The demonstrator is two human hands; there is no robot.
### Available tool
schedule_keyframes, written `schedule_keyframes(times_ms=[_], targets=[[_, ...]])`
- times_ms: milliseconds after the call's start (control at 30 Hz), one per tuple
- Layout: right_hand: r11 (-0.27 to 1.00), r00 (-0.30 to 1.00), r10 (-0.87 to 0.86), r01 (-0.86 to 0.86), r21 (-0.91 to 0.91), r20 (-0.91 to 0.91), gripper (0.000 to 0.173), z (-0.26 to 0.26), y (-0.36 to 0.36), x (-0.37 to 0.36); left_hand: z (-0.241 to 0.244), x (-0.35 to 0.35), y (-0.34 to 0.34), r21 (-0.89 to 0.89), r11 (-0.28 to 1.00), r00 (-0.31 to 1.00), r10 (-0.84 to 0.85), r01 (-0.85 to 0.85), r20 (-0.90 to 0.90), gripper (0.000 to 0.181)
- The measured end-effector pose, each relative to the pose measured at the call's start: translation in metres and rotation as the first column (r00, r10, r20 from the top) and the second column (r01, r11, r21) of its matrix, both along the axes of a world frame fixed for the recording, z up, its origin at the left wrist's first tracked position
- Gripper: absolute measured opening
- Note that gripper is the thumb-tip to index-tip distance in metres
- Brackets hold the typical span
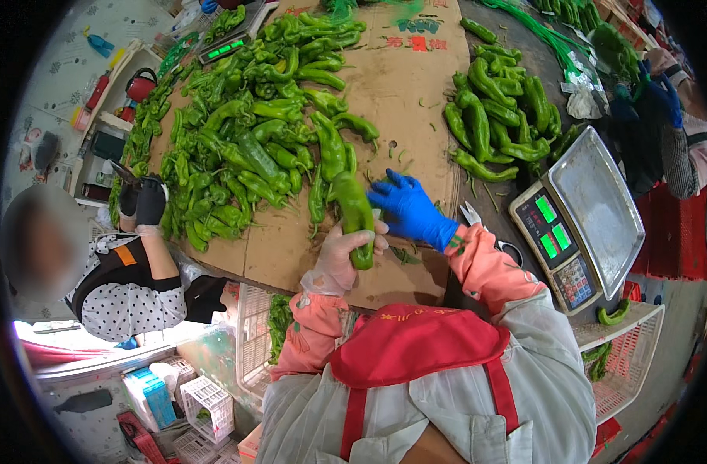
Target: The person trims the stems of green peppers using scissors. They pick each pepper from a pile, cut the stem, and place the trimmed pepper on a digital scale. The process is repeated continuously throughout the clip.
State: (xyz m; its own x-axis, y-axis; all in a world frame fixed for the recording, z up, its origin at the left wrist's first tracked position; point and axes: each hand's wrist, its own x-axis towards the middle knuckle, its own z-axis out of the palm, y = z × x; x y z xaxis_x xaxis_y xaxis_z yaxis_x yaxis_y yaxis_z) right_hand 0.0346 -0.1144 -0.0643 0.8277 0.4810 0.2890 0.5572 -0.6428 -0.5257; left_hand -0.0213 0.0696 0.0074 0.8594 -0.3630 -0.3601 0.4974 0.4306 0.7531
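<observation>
My left hand [336, 261], in a thin clear glove, grips a long green pepper [354, 203] upright over the cardboard-covered table. Just right of it is my right hand [408, 209] in a blue glove, fingers apart and nothing seen in it. Its fingertips are close to the held pepper; whether they touch it I cannot tell. Beyond and to the left spreads a big heap of green peppers [255, 145], with one pepper [330, 145] lying directly behind the held one. A smaller pile of peppers [498, 110] lies on the dark tabletop to the right.
Scissors [472, 214] lie by my right forearm, beside a digital scale [556, 232] with a metal pan. Another scale [220, 51] stands at the far left. A co-worker's gloved hands [147, 200] are at the heap's left edge; another person's blue-gloved hand [666, 98] is at right. Plastic crates [253, 336] stand below.
</observation>
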Motion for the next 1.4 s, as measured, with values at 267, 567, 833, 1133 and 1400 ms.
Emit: schedule_keyframes(times_ms=[267,567,833,1133,1400], targets=[[0.960,0.967,-0.103,0.035,-0.279,-0.235,0.057,0.008,-0.017,-0.007,0.007,0.007,0.002,0.245,0.968,0.973,-0.010,-0.047,0.229,0.042],[-0.043,0.552,0.767,0.552,0.832,-0.327,0.063,0.050,-0.061,-0.055,0.009,0.004,-0.012,0.434,0.885,0.936,0.004,-0.167,0.352,0.034],[0.041,0.350,0.858,0.683,0.729,-0.376,0.055,0.031,-0.066,-0.071,0.022,0.007,-0.030,0.396,0.918,0.824,-0.215,-0.013,0.525,0.029],[0.438,0.320,0.612,0.624,0.647,-0.723,0.043,0.020,-0.069,-0.094,0.003,0.034,-0.047,0.684,0.729,0.084,-0.684,0.037,0.724,0.024],[0.531,0.380,0.144,0.750,0.395,-0.914,0.045,0.043,-0.090,-0.104,-0.038,0.000,-0.057,-0.198,0.896,0.893,-0.427,0.398,-0.140,0.059]])
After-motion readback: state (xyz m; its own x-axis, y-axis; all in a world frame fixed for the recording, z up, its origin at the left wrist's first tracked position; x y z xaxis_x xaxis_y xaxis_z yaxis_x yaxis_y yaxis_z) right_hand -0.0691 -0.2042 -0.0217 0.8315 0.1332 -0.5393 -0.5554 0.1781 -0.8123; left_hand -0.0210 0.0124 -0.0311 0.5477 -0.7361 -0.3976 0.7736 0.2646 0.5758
